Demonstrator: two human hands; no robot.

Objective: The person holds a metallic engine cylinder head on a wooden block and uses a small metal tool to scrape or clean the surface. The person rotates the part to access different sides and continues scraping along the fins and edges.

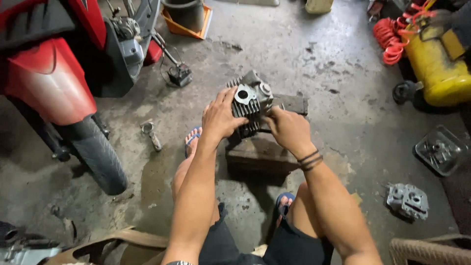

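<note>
We see a stained concrete floor (304, 59). On it lie a wooden block (257, 154), a connecting rod (151, 135), a grey engine cover (408, 200), a yellow air tank (439, 68) and a motorcycle's rear tyre (100, 154).

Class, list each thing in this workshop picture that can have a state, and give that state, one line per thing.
Left hand: gripping the finned engine cylinder's side.
Right hand: fingers closed on the cylinder's lower edge.
Finned engine cylinder: off the bike, tilted, resting on a block.
Block: flat on the floor.
Red motorcycle: parked, partly stripped.
Engine cover: loose on the floor.
Connecting rod: lying on the floor.
Yellow tank: lying on its side.
</note>
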